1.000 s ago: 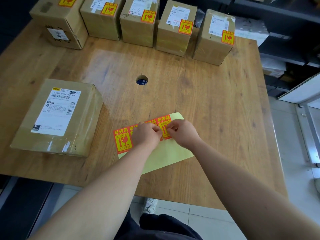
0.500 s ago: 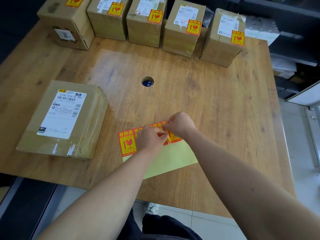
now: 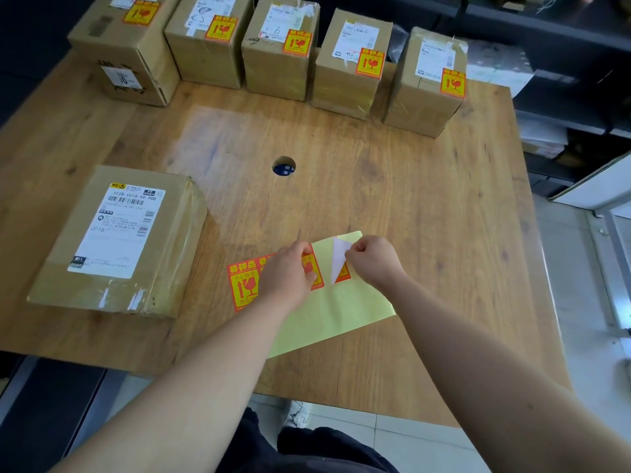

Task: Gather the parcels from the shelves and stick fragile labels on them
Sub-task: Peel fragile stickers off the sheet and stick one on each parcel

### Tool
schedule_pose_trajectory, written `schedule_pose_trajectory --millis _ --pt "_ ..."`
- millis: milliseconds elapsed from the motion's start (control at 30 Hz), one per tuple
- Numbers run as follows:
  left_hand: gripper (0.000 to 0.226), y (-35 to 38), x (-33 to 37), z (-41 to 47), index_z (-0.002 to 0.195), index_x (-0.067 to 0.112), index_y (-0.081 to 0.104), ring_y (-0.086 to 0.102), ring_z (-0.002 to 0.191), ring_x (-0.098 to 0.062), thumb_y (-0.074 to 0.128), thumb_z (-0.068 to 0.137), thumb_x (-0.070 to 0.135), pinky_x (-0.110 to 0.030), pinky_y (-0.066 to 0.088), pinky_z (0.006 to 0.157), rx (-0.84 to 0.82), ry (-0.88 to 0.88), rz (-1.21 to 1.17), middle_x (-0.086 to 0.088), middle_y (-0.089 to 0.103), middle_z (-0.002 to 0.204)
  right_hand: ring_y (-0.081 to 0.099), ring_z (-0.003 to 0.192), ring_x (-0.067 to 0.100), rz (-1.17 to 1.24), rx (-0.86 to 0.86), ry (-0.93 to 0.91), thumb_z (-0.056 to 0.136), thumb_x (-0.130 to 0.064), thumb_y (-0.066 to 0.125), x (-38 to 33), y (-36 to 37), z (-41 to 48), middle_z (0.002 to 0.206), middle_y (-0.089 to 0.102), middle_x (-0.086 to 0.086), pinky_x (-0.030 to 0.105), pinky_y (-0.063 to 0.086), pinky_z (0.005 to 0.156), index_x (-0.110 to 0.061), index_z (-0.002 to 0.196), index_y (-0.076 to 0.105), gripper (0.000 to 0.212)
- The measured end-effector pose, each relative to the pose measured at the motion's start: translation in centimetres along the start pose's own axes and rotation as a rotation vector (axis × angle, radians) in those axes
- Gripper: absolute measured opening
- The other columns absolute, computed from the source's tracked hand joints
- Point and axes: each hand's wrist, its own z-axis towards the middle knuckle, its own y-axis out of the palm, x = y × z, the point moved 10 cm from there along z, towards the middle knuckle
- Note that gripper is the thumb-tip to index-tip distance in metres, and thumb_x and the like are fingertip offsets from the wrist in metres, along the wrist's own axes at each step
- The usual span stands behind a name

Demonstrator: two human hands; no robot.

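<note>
hole: round hole (image 3: 284, 166) through the wooden worktop (image 3: 426, 216), taken as landmark
label sheet (image 3: 338, 312): pale yellow backing, flat on the near side of the hole; red-and-yellow stickers along its far edge, reading 易碎品 and 小心轻放 around a cracked-glass mark
fragile label (image 3: 339, 261): half peeled up, white back showing, lower end stuck to the sheet
right hand (image 3: 374, 261): pinches the label's lifted corner between thumb and forefinger, other fingers curled in
left hand (image 3: 290, 271): knuckles up, fingers curled, pins the sheet down; hides parts of two stickers
taped parcel (image 3: 119, 240): left of the hole, lying flat; white shipping slip reads "502B C018-00 PDD" and "C018"
five parcels (image 3: 280, 49): in a row beyond the hole, each with a fragile sticker on top; "1-6" handwritten on the middle one
shelving (image 3: 546, 29): dark, beyond the hole to the right
</note>
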Motion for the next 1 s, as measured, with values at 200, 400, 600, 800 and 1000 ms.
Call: schedule_pose_trajectory --millis 200,400,600,800,1000 --pt "0.051 0.8 0.4 -0.6 0.128 0.024 0.045 0.052 0.106 -0.031 0.066 0.081 0.031 -0.038 0.042 0.089 -0.038 0.059 0.118 -0.009 0.056 0.114 0.037 0.053 0.016 0.085 0.081 0.040 0.081 -0.013 0.053 1.5 -3.2 -1.7 0.060 0.045 -0.002 0.025 0.030 0.048 -0.012 0.066 0.048 0.016" --pt "0.058 0.2 2.0 -2.1 0.131 0.024 0.045 0.051 0.113 -0.027 0.063 0.081 0.047 -0.036 0.045 0.090 -0.092 0.066 0.112 -0.004 0.054 0.122 0.032 0.055 0.017 0.204 0.141 0.021 0.081 -0.013 0.053 1.8 -6.3 -3.9 0.063 0.040 0.003 0.025 0.025 0.047 -0.009 0.073 0.052 0.009" --pt "0.045 -2.4 8.3 -5.2 0.089 0.021 0.051 0.055 0.082 -0.012 0.071 0.070 0.056 -0.032 0.046 0.069 0.039 0.172 -0.134 0.009 0.057 0.089 0.032 0.056 0.018 0.246 0.131 -0.036 0.079 -0.013 0.055 -0.7 -6.0 -5.9 0.065 0.039 0.007 0.027 0.026 0.049 -0.013 0.074 0.054 0.005" --pt "0.008 -4.6 7.7 -6.0 0.077 0.014 0.062 0.062 0.072 -0.022 0.063 0.082 0.019 -0.032 0.047 0.063 0.121 0.170 -0.178 0.001 0.064 0.073 0.038 0.050 0.014 0.234 0.108 -0.057 0.081 -0.019 0.059 -3.2 -4.6 -7.3 0.058 0.050 -0.001 0.023 0.030 0.046 -0.007 0.069 0.059 0.017" --pt "0.007 -8.4 3.3 -6.3 0.077 0.012 0.067 0.057 0.064 -0.016 0.065 0.083 0.014 -0.026 0.037 0.059 0.241 -0.021 -0.287 0.000 0.064 0.071 0.051 0.062 0.015 0.306 0.053 -0.122 0.083 -0.048 0.060 -5.3 -3.2 -8.3 0.068 0.058 -0.001 0.030 0.042 0.059 -0.006 0.077 0.066 0.043"
